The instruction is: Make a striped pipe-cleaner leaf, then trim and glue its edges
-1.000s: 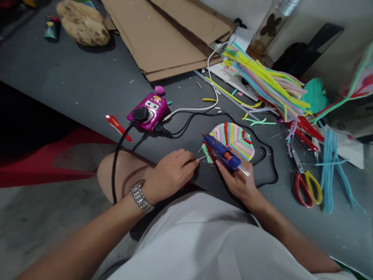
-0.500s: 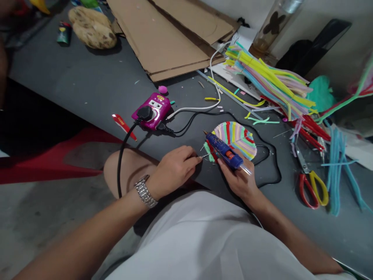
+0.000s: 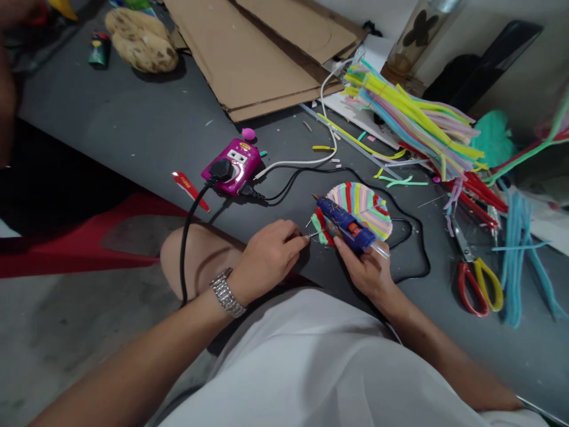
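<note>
A blue glue gun (image 3: 344, 222) is in my right hand (image 3: 371, 270), with its nozzle pointing up and left and a clear glue stick (image 3: 381, 248) poking from its rear. The fingers close around its underside, mostly hidden. My left hand (image 3: 276, 252) is closed in a pinch on a thin metal wire (image 3: 313, 235), whose far end is hard to make out. Close to that wire sits a small green and red pipe-cleaner piece (image 3: 320, 228), partly behind the gun. Beyond the gun lies a round striped pipe-cleaner disc (image 3: 362, 204), partly covered by it.
A purple power socket (image 3: 233, 166) with a black plug, cords and a red-and-white strip (image 3: 191, 191) lie to the left. Scissors (image 3: 473, 279), blue pipe cleaners (image 3: 513, 261) and a colourful bundle (image 3: 409, 115) are at right. Cardboard (image 3: 258, 65) lies behind. Part of another person (image 3: 6, 107) shows far left.
The glue gun and my right hand have shifted slightly right, showing more of the green and red piece. My left hand keeps its pinch almost unmoved.
</note>
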